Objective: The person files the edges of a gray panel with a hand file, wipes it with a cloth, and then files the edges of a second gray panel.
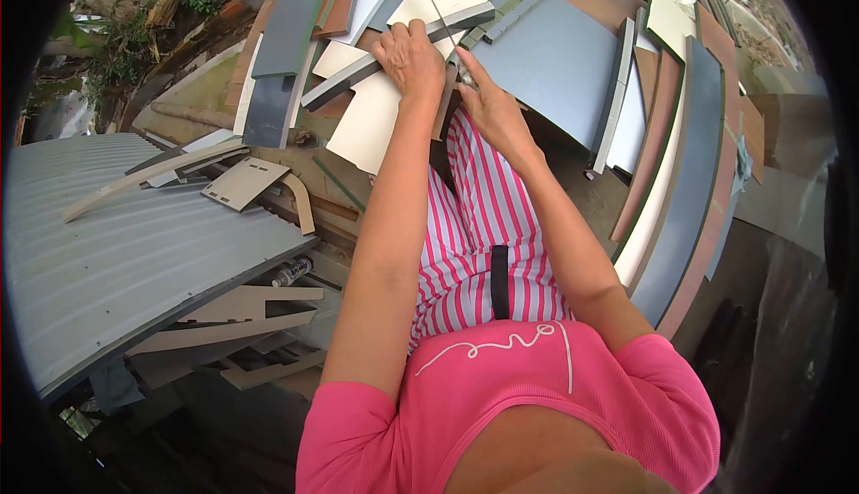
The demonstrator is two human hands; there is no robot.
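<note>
My left hand (pixel 412 63) is closed over a long, narrow grey-topped strip of board (pixel 344 82), which slants up to the right across other pieces. Just right of it, my right hand (pixel 494 109) grips a knife with a long thin blade (pixel 436 4), seen nearly edge-on and crossing the strip. Its handle is mostly hidden by my fingers, and my index finger reaches along towards the blade. Under the strip lies a cream board (pixel 365 127) with notched edges. A large blue-grey panel (pixel 546 64) lies to the right of my hands.
Stacked long boards (pixel 689 172) curve along my right side. More panels (pixel 291 38) lie ahead on the left. A corrugated metal sheet (pixel 152 234) spreads at left, with curved offcuts (pixel 161 172) on it. A can (pixel 293 270) lies by its edge.
</note>
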